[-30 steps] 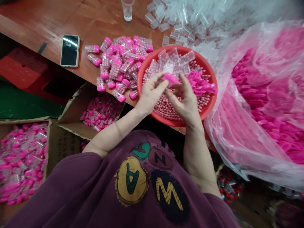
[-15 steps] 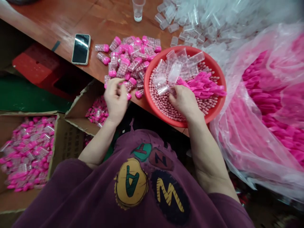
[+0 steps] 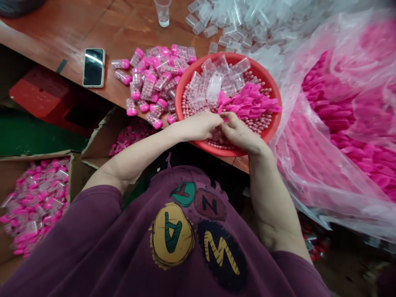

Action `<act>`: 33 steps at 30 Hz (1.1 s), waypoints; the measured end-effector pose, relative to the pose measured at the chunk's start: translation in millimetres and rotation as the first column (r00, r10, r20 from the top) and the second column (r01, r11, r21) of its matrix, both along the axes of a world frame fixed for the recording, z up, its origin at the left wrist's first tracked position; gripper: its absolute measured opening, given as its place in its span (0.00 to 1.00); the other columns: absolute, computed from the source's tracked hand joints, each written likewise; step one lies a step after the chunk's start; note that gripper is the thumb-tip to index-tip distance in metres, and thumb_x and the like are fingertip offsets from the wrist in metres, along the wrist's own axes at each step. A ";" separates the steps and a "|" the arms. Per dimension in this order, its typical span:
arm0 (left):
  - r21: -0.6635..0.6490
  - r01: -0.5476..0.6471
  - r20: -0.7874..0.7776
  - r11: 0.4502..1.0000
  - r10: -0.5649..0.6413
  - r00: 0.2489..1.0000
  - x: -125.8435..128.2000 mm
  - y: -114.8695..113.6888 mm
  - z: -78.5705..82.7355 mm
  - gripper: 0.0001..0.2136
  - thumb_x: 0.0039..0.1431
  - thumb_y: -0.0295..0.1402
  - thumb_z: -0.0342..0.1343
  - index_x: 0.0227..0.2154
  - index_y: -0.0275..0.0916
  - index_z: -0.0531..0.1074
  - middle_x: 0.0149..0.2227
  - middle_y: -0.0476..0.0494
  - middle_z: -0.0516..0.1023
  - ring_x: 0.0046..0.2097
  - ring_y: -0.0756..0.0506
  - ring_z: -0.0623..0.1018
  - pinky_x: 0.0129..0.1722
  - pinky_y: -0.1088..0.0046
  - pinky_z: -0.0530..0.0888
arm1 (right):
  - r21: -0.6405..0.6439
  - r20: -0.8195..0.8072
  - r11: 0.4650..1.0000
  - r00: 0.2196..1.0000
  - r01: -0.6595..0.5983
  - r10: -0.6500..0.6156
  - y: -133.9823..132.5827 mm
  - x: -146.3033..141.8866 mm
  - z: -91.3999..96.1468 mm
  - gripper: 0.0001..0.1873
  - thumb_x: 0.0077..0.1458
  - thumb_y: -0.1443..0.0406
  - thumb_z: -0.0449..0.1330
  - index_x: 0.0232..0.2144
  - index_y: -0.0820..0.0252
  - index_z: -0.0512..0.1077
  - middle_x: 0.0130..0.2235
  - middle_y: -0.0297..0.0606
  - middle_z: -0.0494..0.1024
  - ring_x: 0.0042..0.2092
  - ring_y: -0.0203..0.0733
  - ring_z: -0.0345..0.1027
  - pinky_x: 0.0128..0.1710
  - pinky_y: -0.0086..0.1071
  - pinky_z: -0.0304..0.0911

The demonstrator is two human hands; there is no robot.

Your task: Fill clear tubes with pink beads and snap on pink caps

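My left hand (image 3: 202,126) and my right hand (image 3: 241,132) meet over the near side of a red basin (image 3: 276,136). Their fingers are curled and their tips touch or nearly touch; whatever they hold is hidden. Small pink beads (image 3: 260,128) fill the basin's bottom. On top of them, beyond my hands, lie empty clear tubes (image 3: 214,86) and a heap of bright pink plastic caps (image 3: 252,101). Left of the basin, bead-filled tubes with pink caps (image 3: 148,86) are piled on the table (image 3: 123,20).
A phone (image 3: 93,68) and a clear plastic cup (image 3: 163,14) are on the table. Many empty tubes (image 3: 262,24) spread at the back right. At right bulges a plastic bag (image 3: 349,136) of pink parts. Cardboard boxes (image 3: 74,173) of filled tubes stand below the table's left edge.
My left hand has moved right, from the pile of filled tubes to the basin, and joined my right hand. The view has shifted slightly, moving the table's contents left in the picture.
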State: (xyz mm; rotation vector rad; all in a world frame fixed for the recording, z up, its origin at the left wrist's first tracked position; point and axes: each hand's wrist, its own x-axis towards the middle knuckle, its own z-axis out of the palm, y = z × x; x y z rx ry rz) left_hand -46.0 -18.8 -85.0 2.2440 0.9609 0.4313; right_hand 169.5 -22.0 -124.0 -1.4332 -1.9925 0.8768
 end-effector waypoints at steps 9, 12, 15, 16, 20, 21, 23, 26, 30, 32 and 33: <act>-0.014 0.095 -0.410 0.995 -0.093 0.908 18.4 -6.7 32.4 0.10 0.63 0.22 0.64 0.43 0.29 0.89 0.38 0.31 0.88 0.42 0.36 0.86 0.46 0.64 0.75 | 0.164 0.348 0.986 0.936 0.004 -0.062 4.1 10.2 49.0 0.19 0.71 0.65 0.56 0.55 0.57 0.84 0.55 0.53 0.87 0.55 0.63 0.84 0.61 0.54 0.76; 0.023 0.046 -0.447 0.999 -0.031 0.894 32.5 -11.4 32.8 0.17 0.61 0.16 0.59 0.49 0.28 0.89 0.41 0.29 0.89 0.45 0.35 0.88 0.47 0.64 0.77 | 0.086 0.523 0.992 0.852 -0.091 0.033 2.6 0.4 49.0 0.22 0.71 0.64 0.56 0.60 0.57 0.83 0.62 0.56 0.82 0.54 0.67 0.82 0.55 0.57 0.77; 0.059 0.005 -0.464 0.998 0.023 0.885 40.2 -11.4 30.2 0.21 0.60 0.14 0.58 0.52 0.29 0.88 0.43 0.29 0.90 0.50 0.34 0.89 0.52 0.66 0.78 | 0.064 0.570 0.996 0.821 -0.066 0.018 -0.3 -0.4 46.9 0.22 0.72 0.63 0.58 0.61 0.57 0.84 0.62 0.57 0.80 0.51 0.68 0.81 0.49 0.57 0.77; 0.060 0.002 -0.479 0.998 0.027 0.877 41.6 -10.1 29.4 0.21 0.60 0.14 0.58 0.51 0.29 0.88 0.43 0.29 0.89 0.51 0.33 0.89 0.54 0.66 0.78 | 0.093 0.542 0.994 0.841 -0.051 -0.008 -0.8 2.4 45.7 0.22 0.71 0.62 0.59 0.61 0.57 0.84 0.61 0.57 0.80 0.52 0.68 0.81 0.50 0.57 0.77; 0.012 0.031 -0.495 0.999 -0.021 0.868 51.7 -1.5 25.4 0.22 0.60 0.15 0.56 0.54 0.27 0.87 0.44 0.27 0.89 0.54 0.31 0.89 0.56 0.63 0.79 | 0.259 0.224 0.965 0.969 0.043 -0.104 3.4 17.2 35.0 0.19 0.71 0.58 0.64 0.59 0.53 0.84 0.55 0.50 0.81 0.54 0.60 0.80 0.57 0.54 0.77; -0.008 0.028 -0.485 1.000 -0.028 0.874 56.5 0.8 23.7 0.23 0.59 0.15 0.57 0.54 0.26 0.86 0.44 0.27 0.89 0.54 0.30 0.89 0.56 0.62 0.79 | 0.288 0.116 0.954 0.985 0.088 -0.126 6.0 19.6 31.1 0.18 0.72 0.55 0.64 0.58 0.52 0.83 0.53 0.47 0.82 0.52 0.57 0.80 0.57 0.53 0.77; -0.075 -0.009 -0.430 0.997 -0.025 0.902 67.8 4.9 18.7 0.22 0.55 0.16 0.59 0.51 0.25 0.87 0.43 0.26 0.88 0.52 0.28 0.89 0.55 0.60 0.80 | 0.310 -0.109 0.929 0.978 0.202 -0.176 11.8 22.3 23.5 0.21 0.72 0.47 0.63 0.57 0.50 0.81 0.50 0.43 0.83 0.48 0.53 0.80 0.55 0.52 0.77; -0.176 -0.068 -0.321 0.982 0.008 0.947 82.1 10.1 10.7 0.18 0.48 0.17 0.62 0.42 0.29 0.88 0.39 0.30 0.87 0.50 0.27 0.88 0.53 0.60 0.80 | 0.201 -0.395 0.907 0.878 0.371 -0.271 17.8 26.1 17.1 0.30 0.67 0.35 0.63 0.51 0.50 0.77 0.48 0.42 0.84 0.46 0.52 0.79 0.50 0.53 0.78; -0.258 -0.156 -0.200 0.954 0.105 0.974 81.7 17.2 10.1 0.10 0.40 0.17 0.65 0.26 0.37 0.80 0.28 0.42 0.79 0.44 0.32 0.85 0.51 0.61 0.79 | -0.018 -0.484 0.892 0.777 0.452 -0.403 15.6 35.7 19.5 0.31 0.65 0.31 0.63 0.53 0.44 0.77 0.47 0.45 0.85 0.47 0.55 0.78 0.50 0.59 0.78; -0.321 -0.167 -0.096 0.932 0.144 0.985 72.0 20.0 14.8 0.11 0.39 0.19 0.67 0.21 0.40 0.74 0.23 0.48 0.72 0.39 0.36 0.82 0.48 0.62 0.78 | -0.048 -0.508 0.886 0.752 0.462 -0.420 13.2 39.0 21.2 0.30 0.67 0.33 0.63 0.59 0.39 0.77 0.50 0.45 0.86 0.50 0.58 0.78 0.54 0.62 0.77; -0.347 -0.160 -0.036 0.924 0.157 0.987 65.6 20.5 17.6 0.11 0.39 0.20 0.67 0.20 0.40 0.73 0.22 0.49 0.71 0.37 0.39 0.80 0.47 0.63 0.77 | -0.053 -0.524 0.886 0.743 0.461 -0.417 12.5 39.6 21.3 0.29 0.68 0.34 0.63 0.60 0.38 0.77 0.51 0.44 0.86 0.52 0.58 0.79 0.55 0.62 0.77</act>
